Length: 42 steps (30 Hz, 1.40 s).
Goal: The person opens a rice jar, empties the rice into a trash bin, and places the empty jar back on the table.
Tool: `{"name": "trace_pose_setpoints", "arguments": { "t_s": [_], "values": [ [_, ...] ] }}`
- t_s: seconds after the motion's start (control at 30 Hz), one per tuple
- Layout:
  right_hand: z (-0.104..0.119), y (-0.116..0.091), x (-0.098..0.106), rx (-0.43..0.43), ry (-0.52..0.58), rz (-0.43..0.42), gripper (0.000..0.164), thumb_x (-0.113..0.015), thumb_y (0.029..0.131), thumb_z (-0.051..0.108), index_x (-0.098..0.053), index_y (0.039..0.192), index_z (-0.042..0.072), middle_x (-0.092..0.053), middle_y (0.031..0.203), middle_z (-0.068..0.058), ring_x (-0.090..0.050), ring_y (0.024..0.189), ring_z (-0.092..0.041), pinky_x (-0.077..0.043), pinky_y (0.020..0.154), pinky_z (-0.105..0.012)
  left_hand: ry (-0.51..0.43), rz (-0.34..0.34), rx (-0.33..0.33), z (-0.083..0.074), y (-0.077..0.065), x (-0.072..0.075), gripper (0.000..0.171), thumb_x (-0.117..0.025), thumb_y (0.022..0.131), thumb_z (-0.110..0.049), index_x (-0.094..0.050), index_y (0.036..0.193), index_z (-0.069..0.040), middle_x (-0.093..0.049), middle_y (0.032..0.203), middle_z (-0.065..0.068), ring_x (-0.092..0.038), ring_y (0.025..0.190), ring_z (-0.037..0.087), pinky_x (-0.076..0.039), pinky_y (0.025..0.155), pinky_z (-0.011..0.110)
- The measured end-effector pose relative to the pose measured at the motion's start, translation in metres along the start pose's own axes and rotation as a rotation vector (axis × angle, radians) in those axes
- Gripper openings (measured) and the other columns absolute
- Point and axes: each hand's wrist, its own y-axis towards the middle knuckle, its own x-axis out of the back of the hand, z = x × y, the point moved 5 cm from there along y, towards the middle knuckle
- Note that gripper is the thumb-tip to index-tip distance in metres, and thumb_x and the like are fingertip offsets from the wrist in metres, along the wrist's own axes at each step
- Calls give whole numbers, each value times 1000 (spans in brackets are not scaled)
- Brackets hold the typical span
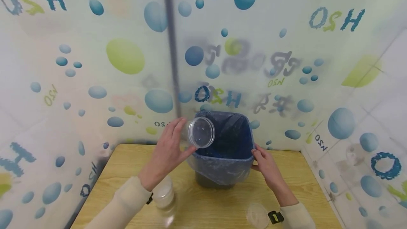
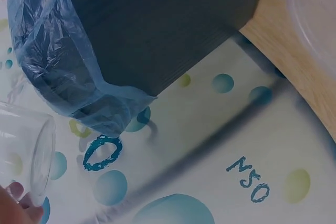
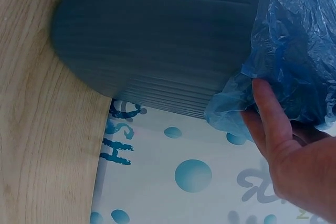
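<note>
My left hand [image 1: 166, 153] grips a clear jar [image 1: 202, 132], tipped on its side with its round mouth facing the head camera. The jar is at the left rim of a grey trash bin [image 1: 211, 182], lined with a blue plastic bag [image 1: 222, 165] folded over the rim. In the left wrist view the jar [image 2: 26, 145] looks see-through, apart from the bag. My right hand [image 1: 268, 165] holds the bin's right rim through the bag. Its fingers [image 3: 270, 114] press against the bag's folded edge; part of the thumb side is hidden.
A second clear jar [image 1: 163, 193] stands on the wooden table [image 1: 203, 207], behind the left forearm. Near the right wrist lies a flat, clear round lid [image 1: 258, 216]. A patterned curtain-like wall [image 1: 127, 109] rises right behind the table.
</note>
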Motion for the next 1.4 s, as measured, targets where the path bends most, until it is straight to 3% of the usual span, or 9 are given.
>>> {"name": "trace_pose_setpoints", "arguments": {
  "t_s": [0.2,0.43,0.77,1.07,1.17,1.27,1.4],
  "values": [
    [-1,-1,-1,-17,11,-3,56,-41,112,28,-34,159,0,-40,159,-25,-46,141,-42,-55,97,-47,-47,-19,40,4,-9,3,98,-94,71,-29,-42,145,8,-53,139,27,-54,124,44,-47,104,57],
    [-3,-1,1,-38,5,-19,59,-42,112,33,-29,163,5,-36,162,-24,-47,140,-42,-53,100,-48,-110,-43,133,9,-19,7,95,-94,72,-31,-45,142,8,-58,132,26,-58,120,41,-49,100,57],
    [-7,-4,2,-7,22,-34,66,-46,110,41,-29,163,5,-36,162,-22,-47,141,-40,-53,100,-42,-210,-95,372,13,-52,10,96,-96,70,-26,-45,146,3,-57,138,17,-59,119,31,-48,96,42],
    [-12,-10,5,23,48,-94,69,-38,111,46,-24,163,2,-33,164,-21,-46,141,-38,-45,107,-41,-191,-112,440,11,-69,6,95,-94,69,-29,-46,144,4,-58,137,21,-58,120,37,-49,96,53],
    [-13,-11,7,31,35,-103,67,-36,112,45,-26,162,2,-34,164,-20,-50,138,-27,-44,109,-40,-209,-98,481,11,-74,6,95,-94,69,-28,-46,145,2,-58,136,19,-59,121,36,-49,97,50],
    [-16,-12,8,34,38,-109,66,-38,112,43,-29,161,0,-35,163,-20,-55,129,-7,-46,108,-37,-223,-85,517,10,-81,5,94,-94,69,-27,-46,145,2,-60,134,19,-61,117,34,-50,93,45],
    [-20,-12,11,24,67,-118,64,-41,112,40,-31,159,-2,-36,162,-22,-55,115,11,-50,101,-26,-253,-78,572,10,-90,4,93,-94,69,-24,-47,144,2,-61,132,19,-62,114,33,-52,90,44]
  ]
}}
